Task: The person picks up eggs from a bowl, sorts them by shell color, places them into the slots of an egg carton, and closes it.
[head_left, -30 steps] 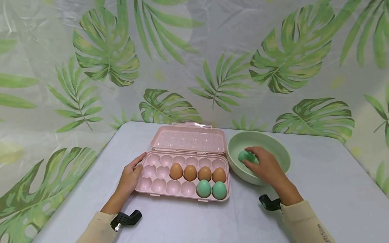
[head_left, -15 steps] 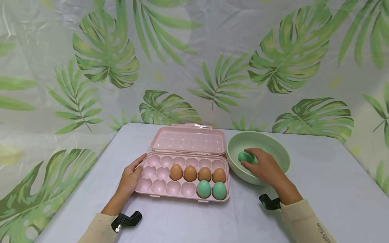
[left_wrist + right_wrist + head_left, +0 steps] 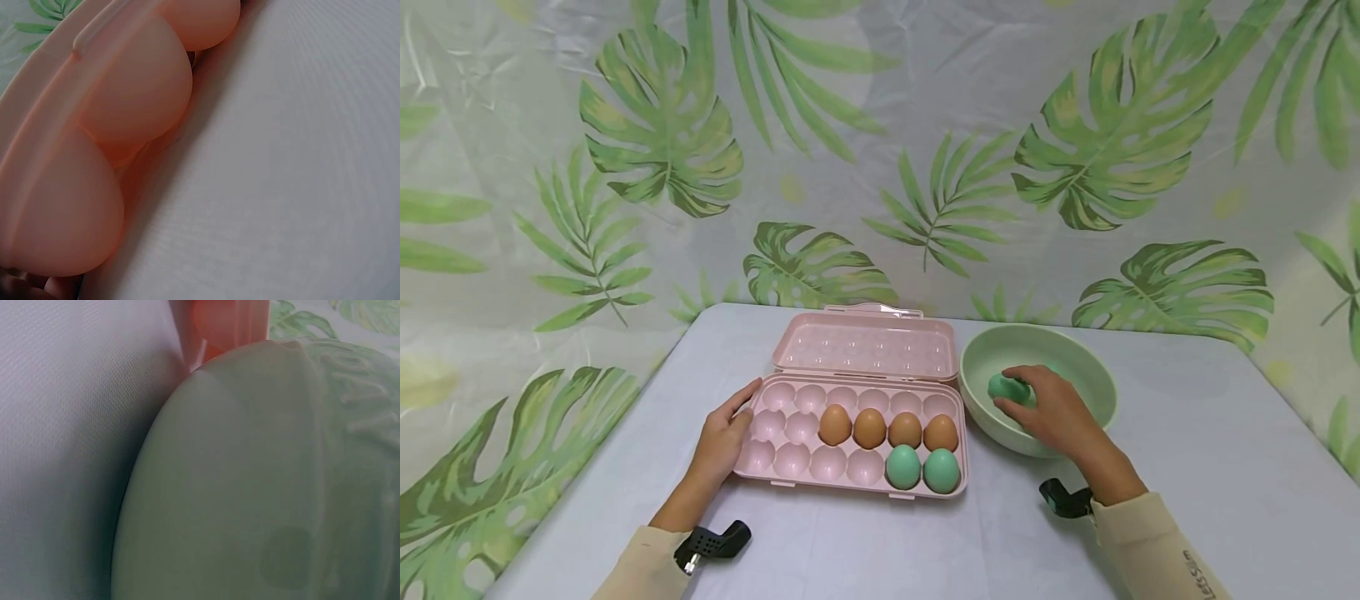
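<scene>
My left hand grips the left end of a pink egg tray, thumb on its rim; fingertips show below the tray's cups in the left wrist view. Several brown eggs fill the right part of the middle row. Two green eggs sit at the right end of the front row. Inside a pale green bowl, my right hand holds a green egg between thumb and fingers. The bowl's outer wall fills much of the right wrist view and hides that hand.
The tray's lid lies tipped back behind it. The bowl stands close against the tray's right end. A white cloth covers the table, and a leaf-print curtain hangs behind its back edge.
My right thumb has shifted slightly against the green egg in the bowl. The left hand, tray and bowl have kept their places.
</scene>
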{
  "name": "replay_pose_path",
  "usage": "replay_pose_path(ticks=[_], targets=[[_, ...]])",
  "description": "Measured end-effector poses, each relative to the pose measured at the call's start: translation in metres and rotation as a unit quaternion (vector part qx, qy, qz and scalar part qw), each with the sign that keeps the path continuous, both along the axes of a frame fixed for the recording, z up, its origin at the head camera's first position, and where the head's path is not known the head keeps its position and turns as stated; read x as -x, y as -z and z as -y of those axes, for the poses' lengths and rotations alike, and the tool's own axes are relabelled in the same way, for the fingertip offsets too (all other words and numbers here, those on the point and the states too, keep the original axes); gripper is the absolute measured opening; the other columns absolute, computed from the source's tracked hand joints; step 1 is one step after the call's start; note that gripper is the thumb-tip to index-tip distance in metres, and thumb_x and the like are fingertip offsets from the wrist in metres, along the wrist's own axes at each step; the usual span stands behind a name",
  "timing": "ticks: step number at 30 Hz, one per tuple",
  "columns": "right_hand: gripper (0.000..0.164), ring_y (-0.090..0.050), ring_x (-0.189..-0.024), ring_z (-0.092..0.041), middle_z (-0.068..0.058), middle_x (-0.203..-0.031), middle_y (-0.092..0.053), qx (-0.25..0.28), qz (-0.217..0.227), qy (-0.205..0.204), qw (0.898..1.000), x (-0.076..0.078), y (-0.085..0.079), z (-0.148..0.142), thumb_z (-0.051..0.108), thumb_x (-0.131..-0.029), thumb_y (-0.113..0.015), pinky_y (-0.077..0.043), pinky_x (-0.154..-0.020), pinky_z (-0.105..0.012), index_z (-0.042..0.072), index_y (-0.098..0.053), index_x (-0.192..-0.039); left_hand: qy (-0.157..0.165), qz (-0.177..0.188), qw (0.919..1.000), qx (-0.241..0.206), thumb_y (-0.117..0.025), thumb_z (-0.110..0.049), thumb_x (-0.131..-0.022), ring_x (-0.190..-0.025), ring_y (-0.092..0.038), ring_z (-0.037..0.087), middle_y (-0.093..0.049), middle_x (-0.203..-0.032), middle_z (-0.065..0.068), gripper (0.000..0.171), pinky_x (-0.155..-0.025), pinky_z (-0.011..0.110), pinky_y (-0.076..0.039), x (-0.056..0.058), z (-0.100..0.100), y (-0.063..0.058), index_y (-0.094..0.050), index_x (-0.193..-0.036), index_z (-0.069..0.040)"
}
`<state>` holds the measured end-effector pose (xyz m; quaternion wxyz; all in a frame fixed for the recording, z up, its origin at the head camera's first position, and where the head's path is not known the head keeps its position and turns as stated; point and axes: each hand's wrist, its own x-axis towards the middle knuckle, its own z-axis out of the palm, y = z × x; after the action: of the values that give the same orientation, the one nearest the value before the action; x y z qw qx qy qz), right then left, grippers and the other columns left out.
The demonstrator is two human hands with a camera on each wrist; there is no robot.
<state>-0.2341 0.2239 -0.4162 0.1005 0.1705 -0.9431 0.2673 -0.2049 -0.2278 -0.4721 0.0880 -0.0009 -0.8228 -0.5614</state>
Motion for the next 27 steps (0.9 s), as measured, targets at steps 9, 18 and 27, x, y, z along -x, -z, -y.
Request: replay_pose_path(ticks=[9, 18, 27], targets=[[0.044, -0.052, -0.117, -0.042, -0.023, -0.122, -0.060, -0.007, -0.007, -0.004, 1.000, 0.0017, 0.0010, -0.0003, 0.025, -0.086, -0.071, -0.042, -0.096, -0.056, -0.001, -0.062, -0.121, -0.006, 0.001, 1.0000, 0.007, -0.041, -0.006, -0.099, -0.140, -0.030, 0.020, -0.042, -0.149, 0.007, 0.044, -0.115, 0.042, -0.023, 0.0004, 0.0003, 0.0008, -0.046, -0.143, -0.006], [0.047, -0.052, -0.118, -0.042, -0.022, -0.123, -0.060, -0.010, 0.011, -0.006, 1.000, 0.0008, -0.0019, 0.0005, 0.028, -0.086, -0.072, -0.042, -0.096, -0.056, 0.001, -0.061, -0.123, -0.005, 0.000, 1.0000, 0.005, -0.040, -0.006, -0.099, -0.141, -0.029, 0.020, -0.042, -0.149, 0.007, 0.045, -0.115, 0.042, -0.022, 0.0004, 0.0003, 0.0007, -0.046, -0.143, -0.006], [0.047, -0.055, -0.114, -0.042, -0.021, -0.121, -0.062, -0.017, 0.030, -0.009, 0.999, 0.0020, -0.0010, 0.0003, 0.027, -0.085, -0.073, -0.044, -0.093, -0.056, -0.001, -0.062, -0.122, -0.008, 0.004, 1.0000, 0.004, -0.041, -0.006, -0.098, -0.141, -0.029, 0.020, -0.042, -0.149, 0.007, 0.045, -0.116, 0.041, -0.022, -0.0002, -0.0003, 0.0003, -0.046, -0.143, -0.006]])
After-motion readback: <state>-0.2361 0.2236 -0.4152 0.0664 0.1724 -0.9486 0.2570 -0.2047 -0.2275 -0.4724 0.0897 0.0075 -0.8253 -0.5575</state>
